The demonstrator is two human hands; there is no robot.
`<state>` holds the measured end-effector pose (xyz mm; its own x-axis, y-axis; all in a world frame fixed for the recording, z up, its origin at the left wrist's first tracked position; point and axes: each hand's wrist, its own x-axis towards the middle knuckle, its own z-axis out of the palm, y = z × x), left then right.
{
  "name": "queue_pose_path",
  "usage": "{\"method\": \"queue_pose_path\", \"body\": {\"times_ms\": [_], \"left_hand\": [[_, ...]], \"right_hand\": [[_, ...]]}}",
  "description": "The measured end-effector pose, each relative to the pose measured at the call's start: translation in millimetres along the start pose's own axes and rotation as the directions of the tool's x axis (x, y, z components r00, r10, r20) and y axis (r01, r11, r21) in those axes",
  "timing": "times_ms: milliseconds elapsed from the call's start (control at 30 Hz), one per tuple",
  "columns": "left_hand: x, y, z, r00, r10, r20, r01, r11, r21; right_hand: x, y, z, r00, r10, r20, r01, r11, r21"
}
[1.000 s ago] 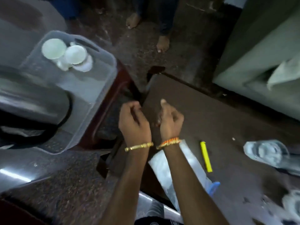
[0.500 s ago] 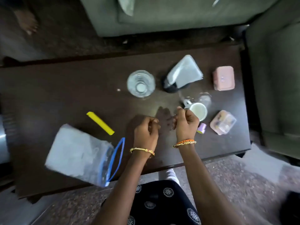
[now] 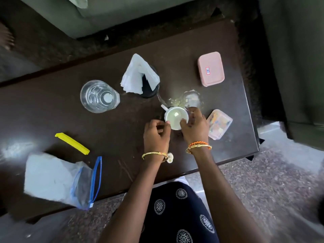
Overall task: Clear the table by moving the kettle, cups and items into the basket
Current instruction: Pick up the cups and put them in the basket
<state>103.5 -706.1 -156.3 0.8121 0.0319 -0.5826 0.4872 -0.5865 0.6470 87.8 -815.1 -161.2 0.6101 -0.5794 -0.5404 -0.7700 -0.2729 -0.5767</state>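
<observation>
A white cup [image 3: 175,116] with a small handle stands on the dark table [image 3: 52,109], right of centre. My right hand [image 3: 194,128] wraps round its right side, thumb on the near rim. My left hand [image 3: 157,133] has curled fingers, and its thumb and fingertips press the cup's left wall. A clear glass tumbler [image 3: 100,96] stands to the left. A pink lidded box [image 3: 211,71] and a clear box of coloured bits [image 3: 219,124] lie to the right. The basket and kettle are out of view.
A black holder with white napkins [image 3: 138,76] stands behind the cup, and a small clear lid [image 3: 192,99] lies beside some crumbs. A yellow clip [image 3: 72,143] and a zip bag [image 3: 57,179] lie at the near left. A grey sofa [image 3: 105,13] runs behind the table.
My view swung from the basket at the left to the table. Both hands, curled and empty before, moved forward and now close on the white cup.
</observation>
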Motion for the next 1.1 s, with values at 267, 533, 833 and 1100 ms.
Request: {"method": "queue_pose_path", "body": {"times_ms": [267, 533, 833, 1100], "left_hand": [[2, -17, -23, 0.997, -0.009, 0.075, 0.017, 0.994, -0.111], [-16, -80, -139, 0.969, 0.225, -0.098, -0.232, 0.971, -0.066], [-36, -166, -337, 0.976, 0.011, -0.217, -0.065, 0.968, -0.242], [-19, -217, -469, 0.777, -0.304, -0.551, -0.215, 0.695, -0.686]], "right_hand": [[-16, -18, 11, 1.000, -0.027, -0.001, 0.027, 0.999, -0.043], [-81, -89, 74, 0.938, -0.242, 0.249, 0.296, 0.932, -0.208], [-185, -209, 216, 0.767, -0.418, 0.486, 0.557, 0.811, -0.180], [-262, -328, 341, 0.514, -0.590, 0.623, 0.716, 0.695, 0.066]]}}
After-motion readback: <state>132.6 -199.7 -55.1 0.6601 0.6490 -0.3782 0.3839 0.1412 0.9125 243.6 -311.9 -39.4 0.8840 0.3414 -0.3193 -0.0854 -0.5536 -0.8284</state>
